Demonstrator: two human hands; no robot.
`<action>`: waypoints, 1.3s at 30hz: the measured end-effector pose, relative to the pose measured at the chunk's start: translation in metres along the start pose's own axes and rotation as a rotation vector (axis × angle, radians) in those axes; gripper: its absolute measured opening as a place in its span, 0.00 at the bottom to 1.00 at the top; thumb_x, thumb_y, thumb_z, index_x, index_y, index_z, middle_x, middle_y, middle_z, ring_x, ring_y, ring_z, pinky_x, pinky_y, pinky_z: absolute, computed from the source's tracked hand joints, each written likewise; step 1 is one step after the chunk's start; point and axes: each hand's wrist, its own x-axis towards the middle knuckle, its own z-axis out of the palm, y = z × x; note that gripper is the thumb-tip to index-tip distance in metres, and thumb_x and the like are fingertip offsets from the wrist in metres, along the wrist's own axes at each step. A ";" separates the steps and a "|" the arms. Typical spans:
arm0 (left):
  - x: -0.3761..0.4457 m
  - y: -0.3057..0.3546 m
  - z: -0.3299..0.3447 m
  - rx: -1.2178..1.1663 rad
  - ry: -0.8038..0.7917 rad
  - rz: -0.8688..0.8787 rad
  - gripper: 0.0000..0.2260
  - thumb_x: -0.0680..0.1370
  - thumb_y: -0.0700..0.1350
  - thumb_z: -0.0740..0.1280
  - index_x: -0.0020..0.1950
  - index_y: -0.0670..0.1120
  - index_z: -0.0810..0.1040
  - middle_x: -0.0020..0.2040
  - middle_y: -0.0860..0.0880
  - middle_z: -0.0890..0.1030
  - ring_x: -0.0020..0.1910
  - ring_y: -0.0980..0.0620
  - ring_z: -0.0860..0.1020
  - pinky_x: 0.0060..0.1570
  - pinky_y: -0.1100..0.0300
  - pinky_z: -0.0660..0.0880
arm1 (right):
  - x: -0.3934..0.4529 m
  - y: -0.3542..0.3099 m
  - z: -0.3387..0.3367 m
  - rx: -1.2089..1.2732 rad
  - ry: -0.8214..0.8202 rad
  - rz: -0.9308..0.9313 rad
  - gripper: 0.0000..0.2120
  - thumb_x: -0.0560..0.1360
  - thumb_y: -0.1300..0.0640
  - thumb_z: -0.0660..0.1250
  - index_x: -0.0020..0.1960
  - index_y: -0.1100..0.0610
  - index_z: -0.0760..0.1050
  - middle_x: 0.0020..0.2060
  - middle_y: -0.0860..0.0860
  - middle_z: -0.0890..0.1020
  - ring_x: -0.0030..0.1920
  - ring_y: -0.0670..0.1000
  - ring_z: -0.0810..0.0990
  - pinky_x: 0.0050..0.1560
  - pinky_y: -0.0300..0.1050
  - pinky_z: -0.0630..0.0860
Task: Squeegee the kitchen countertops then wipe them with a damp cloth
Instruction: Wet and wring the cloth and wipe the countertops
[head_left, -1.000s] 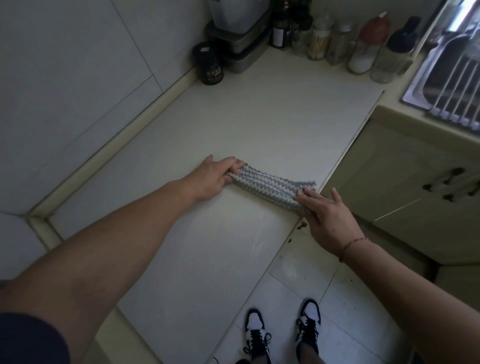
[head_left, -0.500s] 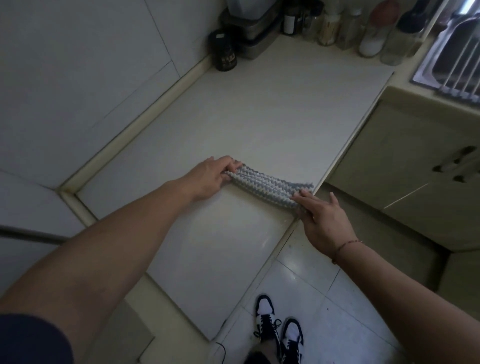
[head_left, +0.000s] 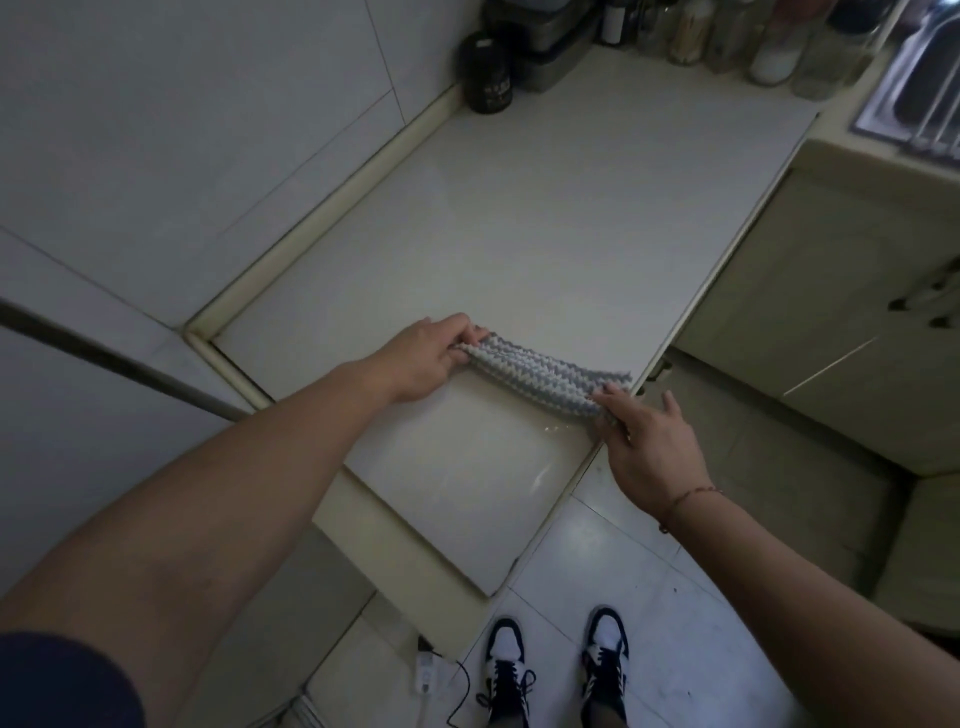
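I see the left hand pinching one end of the rolled grey-and-white knitted cloth and the right hand gripping the other at the white bench's front edge, stretching it taut, likely to drag water off.

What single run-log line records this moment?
left hand: grips grey-and-white knitted cloth | right hand: grips cloth | white countertop: cloth stretched flat

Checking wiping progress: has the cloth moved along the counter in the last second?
Yes. The cloth slid toward the counter's near end, away from the black jar.
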 end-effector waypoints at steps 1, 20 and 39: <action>-0.004 -0.001 0.000 -0.008 -0.004 0.000 0.04 0.78 0.39 0.65 0.53 0.44 0.74 0.64 0.51 0.78 0.65 0.51 0.75 0.67 0.53 0.67 | -0.005 -0.004 0.002 0.003 0.002 0.014 0.16 0.82 0.55 0.57 0.68 0.52 0.74 0.70 0.50 0.73 0.71 0.49 0.69 0.78 0.53 0.44; -0.064 -0.020 -0.011 0.020 -0.087 0.048 0.05 0.80 0.41 0.62 0.53 0.50 0.72 0.63 0.54 0.79 0.57 0.51 0.76 0.59 0.50 0.72 | -0.063 -0.044 0.047 0.139 0.061 0.074 0.16 0.81 0.55 0.59 0.68 0.52 0.73 0.69 0.51 0.73 0.69 0.51 0.72 0.78 0.54 0.45; -0.134 -0.058 0.008 0.252 0.027 0.394 0.10 0.77 0.47 0.63 0.57 0.47 0.74 0.68 0.50 0.75 0.71 0.55 0.68 0.72 0.46 0.60 | -0.099 -0.030 0.089 -0.135 0.074 -0.352 0.20 0.78 0.46 0.59 0.69 0.46 0.72 0.72 0.44 0.68 0.76 0.47 0.61 0.74 0.68 0.51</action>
